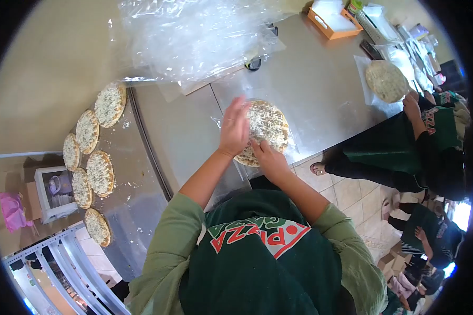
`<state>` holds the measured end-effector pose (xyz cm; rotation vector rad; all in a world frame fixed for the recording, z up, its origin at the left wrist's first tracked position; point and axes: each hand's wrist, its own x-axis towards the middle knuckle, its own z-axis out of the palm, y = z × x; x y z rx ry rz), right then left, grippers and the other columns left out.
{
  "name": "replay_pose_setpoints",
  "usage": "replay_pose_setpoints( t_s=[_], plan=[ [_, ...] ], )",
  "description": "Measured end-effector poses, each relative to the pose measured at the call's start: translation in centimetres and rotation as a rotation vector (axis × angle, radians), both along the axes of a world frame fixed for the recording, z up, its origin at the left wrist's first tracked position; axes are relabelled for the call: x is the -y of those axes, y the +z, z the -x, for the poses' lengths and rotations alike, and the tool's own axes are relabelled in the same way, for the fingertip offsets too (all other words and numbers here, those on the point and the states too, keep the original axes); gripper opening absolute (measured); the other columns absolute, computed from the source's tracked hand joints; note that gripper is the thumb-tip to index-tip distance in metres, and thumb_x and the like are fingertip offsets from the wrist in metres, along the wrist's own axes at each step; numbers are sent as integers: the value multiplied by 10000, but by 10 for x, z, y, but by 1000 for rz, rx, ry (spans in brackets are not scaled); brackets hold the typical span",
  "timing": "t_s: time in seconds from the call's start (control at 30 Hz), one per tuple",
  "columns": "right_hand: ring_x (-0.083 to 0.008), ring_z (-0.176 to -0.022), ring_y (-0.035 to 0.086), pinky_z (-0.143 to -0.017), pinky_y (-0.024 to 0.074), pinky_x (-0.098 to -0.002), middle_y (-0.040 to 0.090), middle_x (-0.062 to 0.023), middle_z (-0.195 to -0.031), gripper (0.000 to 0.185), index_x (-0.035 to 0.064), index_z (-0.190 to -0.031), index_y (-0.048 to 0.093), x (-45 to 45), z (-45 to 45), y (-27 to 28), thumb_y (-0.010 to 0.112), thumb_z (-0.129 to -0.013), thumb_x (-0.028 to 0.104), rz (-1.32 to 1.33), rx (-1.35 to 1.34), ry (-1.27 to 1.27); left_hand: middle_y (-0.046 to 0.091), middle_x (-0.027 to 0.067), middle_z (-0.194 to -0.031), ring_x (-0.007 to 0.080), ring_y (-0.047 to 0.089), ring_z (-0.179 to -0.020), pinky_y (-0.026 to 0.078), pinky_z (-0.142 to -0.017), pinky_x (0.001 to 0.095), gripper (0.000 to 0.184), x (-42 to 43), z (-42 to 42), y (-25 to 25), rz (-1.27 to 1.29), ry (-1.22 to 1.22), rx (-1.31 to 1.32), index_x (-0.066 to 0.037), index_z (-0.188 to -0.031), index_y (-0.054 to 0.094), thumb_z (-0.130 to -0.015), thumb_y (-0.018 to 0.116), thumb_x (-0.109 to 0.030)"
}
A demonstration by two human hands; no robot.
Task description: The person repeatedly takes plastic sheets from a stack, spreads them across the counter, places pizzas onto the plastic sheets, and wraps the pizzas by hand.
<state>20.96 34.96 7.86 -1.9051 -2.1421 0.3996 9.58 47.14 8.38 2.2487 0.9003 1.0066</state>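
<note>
A round pizza (pixel 270 123) topped with pale shredded cheese lies on the metal table in front of me. Clear plastic (pixel 293 140) sticks out past its edges; whether it also covers the top I cannot tell. My left hand (pixel 235 127) is over the pizza's left side, fingers stretched out and slightly blurred. Across the near edge of the pizza, my right hand (pixel 270 159) has its fingers bent and drawn together on the surface. What they pinch, if anything, is too small to make out.
A heap of clear plastic bags (pixel 194 39) covers the table's far side. Several cheese-topped pizzas (pixel 100 173) stand on the left surface, past a dark ridge (pixel 150 142). At right, a co-worker's hand (pixel 412 107) touches another pizza (pixel 387 81). An orange tray (pixel 328 29) sits behind.
</note>
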Motion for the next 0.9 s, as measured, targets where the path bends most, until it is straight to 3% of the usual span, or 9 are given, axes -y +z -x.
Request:
replay_pose_setpoints(
  t_s=[0.1, 0.2, 0.3, 0.4, 0.47, 0.6, 0.63, 0.77, 0.9],
  plan=[
    [-269, -767, 581, -628, 496, -389, 510, -124, -900, 434, 50, -1215, 432, 10, 6, -19, 494, -789, 100, 17, 31, 30, 293, 108, -1419, 293, 282, -1303, 202, -1055, 474, 439, 3, -3, 8, -212, -281, -371, -124, -1320, 373, -916, 425, -287],
    [-278, -790, 577, -644, 490, -398, 517, -121, -894, 385, 65, -1186, 469, 21, 14, -13, 489, -803, 101, 44, -43, 54, 247, 115, -1439, 281, 224, -1331, 136, -1072, 487, 509, -4, -5, -27, 89, -93, -594, -141, -1355, 320, -915, 397, -385],
    [-285, -813, 571, -653, 488, -391, 530, -119, -878, 312, 79, -1118, 533, 17, 3, 1, 507, -808, 110, 3, -216, 44, 216, 142, -1444, 294, 176, -1345, 94, -1076, 496, 547, -6, 10, -42, 116, 119, -650, -138, -1376, 278, -917, 363, -424],
    [-323, -844, 553, -746, 463, -411, 570, -141, -908, 250, 71, -1034, 577, -11, -44, -12, 567, -793, 132, -315, -300, -112, 233, 142, -1435, 288, 210, -1332, 138, -1070, 480, 542, 4, 36, -42, 220, 406, -548, -114, -1376, 281, -924, 359, -402],
    [-365, -850, 548, -757, 452, -415, 600, -160, -905, 278, 29, -1059, 560, -35, -77, -19, 522, -858, 217, -267, -248, -412, 267, 146, -1407, 279, 254, -1303, 186, -1058, 440, 540, 20, 55, -63, 523, 463, -93, -85, -1368, 283, -931, 357, -394],
    [-265, -844, 604, -748, 467, -352, 637, -125, -850, 483, -35, -1095, 533, -81, -116, -46, 581, -820, 359, 464, -918, -557, 380, 120, -1297, 202, 373, -1175, 287, -985, 363, 555, 64, 56, -29, 1188, 580, 578, -49, -1355, 276, -930, 380, -390],
    [-205, -903, 582, -783, 460, -320, 621, -109, -936, 551, -36, -1143, 506, -84, -114, -21, 657, -755, 325, 633, -1155, -505, 399, 118, -1274, 198, 393, -1151, 304, -967, 352, 546, 68, 53, -27, 1213, 608, 606, -44, -1339, 291, -926, 391, -387],
    [-204, -972, 547, -840, 445, -317, 557, -136, -1079, 612, -21, -1210, 436, -81, -94, -23, 706, -703, 189, 595, -1585, -304, 478, 103, -1169, 184, 468, -1060, 358, -909, 317, 481, 73, 41, -32, 1189, 608, 588, -39, -1261, 358, -918, 420, -370],
    [-230, -989, 550, -864, 443, -327, 552, -140, -1091, 668, -19, -1248, 379, -73, -113, -47, 711, -687, 125, 554, -1599, -364, 537, 76, -1065, 178, 509, -991, 387, -871, 304, 394, 72, 3, -34, 1132, 591, 692, -53, -1171, 416, -920, 427, -356]
  ],
)
